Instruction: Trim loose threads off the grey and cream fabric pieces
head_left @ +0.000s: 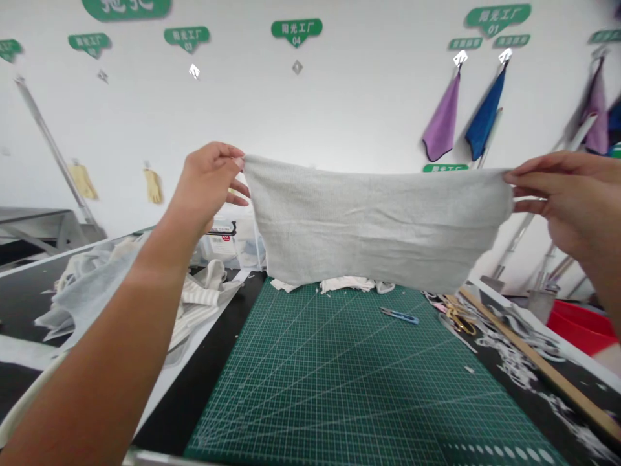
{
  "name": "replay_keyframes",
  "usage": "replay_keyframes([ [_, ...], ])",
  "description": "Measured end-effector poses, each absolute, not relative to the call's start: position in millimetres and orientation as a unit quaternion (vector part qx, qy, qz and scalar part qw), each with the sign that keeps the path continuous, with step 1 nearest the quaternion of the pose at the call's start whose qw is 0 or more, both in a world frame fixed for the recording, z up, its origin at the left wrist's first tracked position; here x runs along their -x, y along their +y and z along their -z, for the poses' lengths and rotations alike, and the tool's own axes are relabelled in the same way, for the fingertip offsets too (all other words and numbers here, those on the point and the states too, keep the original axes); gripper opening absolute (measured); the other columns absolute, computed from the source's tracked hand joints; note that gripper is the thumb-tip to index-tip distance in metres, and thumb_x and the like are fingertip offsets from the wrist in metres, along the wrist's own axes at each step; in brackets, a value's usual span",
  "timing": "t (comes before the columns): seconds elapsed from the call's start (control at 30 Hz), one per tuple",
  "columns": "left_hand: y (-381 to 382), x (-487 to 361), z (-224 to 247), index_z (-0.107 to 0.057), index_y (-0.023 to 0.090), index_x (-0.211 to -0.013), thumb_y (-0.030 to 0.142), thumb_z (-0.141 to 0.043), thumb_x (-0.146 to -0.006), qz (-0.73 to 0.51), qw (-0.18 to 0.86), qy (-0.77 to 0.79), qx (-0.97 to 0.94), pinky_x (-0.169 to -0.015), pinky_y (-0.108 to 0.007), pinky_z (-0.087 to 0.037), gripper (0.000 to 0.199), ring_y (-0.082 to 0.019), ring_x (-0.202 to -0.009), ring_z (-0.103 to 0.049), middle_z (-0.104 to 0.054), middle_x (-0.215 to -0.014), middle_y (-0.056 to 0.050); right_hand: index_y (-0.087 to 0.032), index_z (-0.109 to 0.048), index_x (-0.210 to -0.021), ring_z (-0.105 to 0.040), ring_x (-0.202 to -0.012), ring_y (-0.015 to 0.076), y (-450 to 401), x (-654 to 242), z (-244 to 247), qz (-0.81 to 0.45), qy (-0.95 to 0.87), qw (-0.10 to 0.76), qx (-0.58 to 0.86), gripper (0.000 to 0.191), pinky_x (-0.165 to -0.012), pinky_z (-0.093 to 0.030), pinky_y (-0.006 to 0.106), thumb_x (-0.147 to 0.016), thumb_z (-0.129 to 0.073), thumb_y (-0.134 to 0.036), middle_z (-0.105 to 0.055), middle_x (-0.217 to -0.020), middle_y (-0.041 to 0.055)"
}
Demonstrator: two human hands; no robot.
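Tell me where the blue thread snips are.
In the head view, the blue snips lie on the green cutting mat, right of centre, below the raised grey cloth.

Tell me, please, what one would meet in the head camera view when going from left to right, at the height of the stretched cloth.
Yellow glove → second yellow glove → left hand → light gray cloth → right hand.
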State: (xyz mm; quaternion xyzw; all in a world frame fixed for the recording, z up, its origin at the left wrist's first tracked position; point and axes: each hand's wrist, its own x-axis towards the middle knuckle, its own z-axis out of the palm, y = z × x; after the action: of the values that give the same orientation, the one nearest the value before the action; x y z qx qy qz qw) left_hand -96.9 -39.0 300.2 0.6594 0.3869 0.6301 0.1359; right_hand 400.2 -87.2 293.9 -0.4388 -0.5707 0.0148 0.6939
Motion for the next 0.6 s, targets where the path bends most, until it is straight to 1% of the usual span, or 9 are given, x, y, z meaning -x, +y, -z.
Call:
replay_keyframes([
  [0.1, -40.3, 101.7, -301.9, -0.062, 0.023, -0.107, 0.036, -0.064, -0.086, -0.636, 0.128, 0.402, -0.647, -0.057, -0.029, -0.054, 0.025, -0.016, -0.068, -0.065, -0.066, -0.09, -0.003, -0.012, -0.067, -0.089, -0.064, -0.069, 0.0123, -91.3, -394.2, -299.3, -0.02, -0.586, 0.682, 0.437, 0.012, -0.062, -0.05, 0.033, -0.081, -0.075, -0.014, -0.066, -0.085, 0.0063],
  [0.23, -47.3, 100.6, -294.9, -0.062, 0.022, -0.11, 0.035, -0.062, -0.088, -0.615, 0.14, 0.41, -0.659, -0.064, -0.029, -0.055, 0.025, -0.015, -0.074, -0.065, -0.067, -0.089, -0.003, -0.014, -0.066, -0.087, -0.064, -0.075, 0.0123, -101.2, -381.1, -300.0, -0.072, -0.59, 0.668, 0.447, 0.011, -0.062, -0.05, 0.03, -0.081, -0.075, -0.016, -0.066, -0.087, 0.0052],
  [0.37, -58.3, 80.6, -268.9, -0.062, 0.019, -0.103, 0.031, -0.06, -0.088, -0.53, 0.201, 0.424, -0.706, -0.061, -0.03, -0.056, 0.019, -0.015, -0.073, -0.064, -0.068, -0.093, -0.006, -0.017, -0.069, -0.083, -0.064, -0.079, 0.015, -114.6, -357.5, -291.3, -0.148, -0.609, 0.63, 0.458, 0.015, -0.058, -0.05, 0.025, -0.077, -0.08, -0.024, -0.067, -0.091, 0.0063],
  [0.43, -66.4, 62.7, -248.9, -0.062, 0.018, -0.106, 0.03, -0.059, -0.089, -0.468, 0.243, 0.421, -0.738, -0.067, -0.034, -0.058, 0.021, -0.018, -0.08, -0.067, -0.069, -0.099, -0.009, -0.019, -0.07, -0.083, -0.063, -0.079, 0.0163, -121.2, -340.4, -284.6, -0.171, -0.622, 0.61, 0.459, 0.017, -0.056, -0.05, 0.024, -0.075, -0.082, -0.028, -0.068, -0.091, 0.0071],
  [0.47, -71.8, 52.2, -238.5, -0.062, 0.018, -0.111, 0.031, -0.058, -0.09, -0.448, 0.263, 0.403, -0.753, -0.072, -0.036, -0.058, 0.025, -0.02, -0.086, -0.068, -0.069, -0.105, -0.011, -0.019, -0.07, -0.082, -0.063, -0.08, 0.0171, -124.3, -330.6, -281.0, -0.182, -0.628, 0.6, 0.46, 0.019, -0.055, -0.049, 0.024, -0.074, -0.083, -0.03, -0.068, -0.091, 0.0075],
  [0.5, -78.6, 41.0, -228.5, -0.059, 0.02, -0.119, 0.033, -0.058, -0.091, -0.432, 0.28, 0.378, -0.769, -0.079, -0.039, -0.058, 0.031, -0.023, -0.096, -0.068, -0.069, -0.114, -0.012, -0.02, -0.07, -0.082, -0.063, -0.08, 0.0177, -127.1, -320.1, -277.4, -0.194, -0.633, 0.589, 0.463, 0.02, -0.054, -0.049, 0.024, -0.073, -0.084, -0.032, -0.068, -0.092, 0.0076],
  [0.53, -86.7, 29.3, -219.4, -0.055, 0.022, -0.13, 0.035, -0.059, -0.091, -0.411, 0.297, 0.353, -0.786, -0.087, -0.042, -0.057, 0.041, -0.025, -0.109, -0.065, -0.065, -0.125, -0.014, -0.02, -0.07, -0.082, -0.063, -0.08, 0.018, -129.7, -309.3, -273.8, -0.208, -0.638, 0.576, 0.468, 0.022, -0.053, -0.049, 0.023, -0.072, -0.084, -0.035, -0.068, -0.091, 0.0074],
  [0.6, -105.5, 5.3, -205.2, -0.04, 0.025, -0.147, 0.041, -0.066, -0.087, -0.368, 0.333, 0.305, -0.813, -0.098, -0.046, -0.053, 0.067, -0.03, -0.127, -0.057, -0.055, -0.143, -0.015, -0.021, -0.07, -0.08, -0.062, -0.078, 0.0179, -133.8, -287.9, -267.0, -0.235, -0.647, 0.545, 0.478, 0.025, -0.051, -0.048, 0.022, -0.071, -0.085, -0.039, -0.068, -0.089, 0.0067],
])
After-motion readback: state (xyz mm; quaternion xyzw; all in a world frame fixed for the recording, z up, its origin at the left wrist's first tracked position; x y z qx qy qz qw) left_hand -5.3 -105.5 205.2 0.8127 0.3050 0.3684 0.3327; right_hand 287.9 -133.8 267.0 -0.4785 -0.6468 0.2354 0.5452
